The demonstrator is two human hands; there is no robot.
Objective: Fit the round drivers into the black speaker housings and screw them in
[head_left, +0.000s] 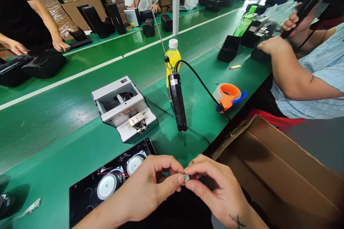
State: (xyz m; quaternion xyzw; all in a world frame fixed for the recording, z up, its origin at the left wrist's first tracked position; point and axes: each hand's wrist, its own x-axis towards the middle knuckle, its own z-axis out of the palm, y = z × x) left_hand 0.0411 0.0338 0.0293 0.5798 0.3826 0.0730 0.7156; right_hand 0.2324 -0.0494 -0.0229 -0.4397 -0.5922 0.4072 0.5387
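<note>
The small silvery piece [186, 178] is held above the near side of the desk [200, 111], between the fingertips of both hands. The left hand [157, 184] is pinched on it with thumb and fingers; the right hand [219, 184] grips it from the other side, thumb below and fingers above. Most of the piece is covered; its full shape cannot be told.

Left of the hands, a black panel [79, 202] lies on the desk with two round speakers [106, 186] facing up. The left forearm crosses over its near part, and its far corner sits just beside the grey machine [114, 116].

Beyond the hands hangs a black electric screwdriver [178, 103], bit down; whether the bit touches is unclear. A stretch of green surface lies between it and the orange tape holder [228, 94], which stands near the desk's right edge. A yellow bottle [173, 55] stands upright behind the screwdriver.

Past that edge, an open cardboard box [268, 157] flanks the right hand, its rim close to the desk. Further along, a co-worker's forearm [290, 73] reaches in over the same edge.
</note>
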